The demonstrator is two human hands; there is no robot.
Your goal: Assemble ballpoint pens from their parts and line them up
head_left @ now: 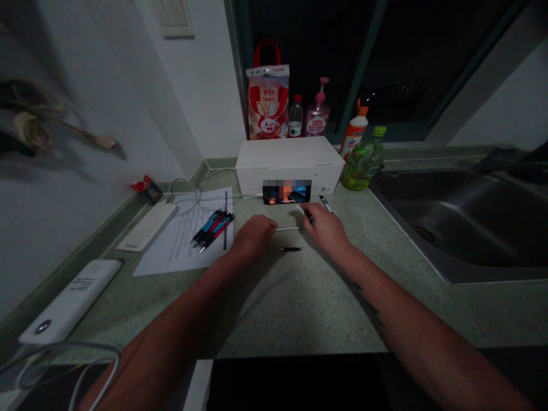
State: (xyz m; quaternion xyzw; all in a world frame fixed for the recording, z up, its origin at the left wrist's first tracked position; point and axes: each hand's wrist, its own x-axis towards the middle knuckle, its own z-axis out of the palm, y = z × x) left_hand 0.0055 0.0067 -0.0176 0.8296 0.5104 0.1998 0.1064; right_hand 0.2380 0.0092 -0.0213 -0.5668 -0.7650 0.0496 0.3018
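Note:
My left hand (256, 235) is closed on one end of a thin white stick (286, 229), which points right above the counter (274, 308). Across from it, my right hand (324, 225) pinches a small dark pen part (309, 217) with something pale at its tip. Between my hands and nearer to me lies a short black pen piece (290, 249). A black and white pen (326, 204) rests just beyond my right hand. Several blue, red and black pens (212, 228) lie on a printed sheet (171, 251) to the left.
A phone (286, 193) with a cable leans on a white box (291, 154). Bottles, including a green one (363, 160), and a red bag (268, 105) stand behind. The sink (471, 222) is at right; a white power bank (148, 227) and long white device (72, 299) are at left.

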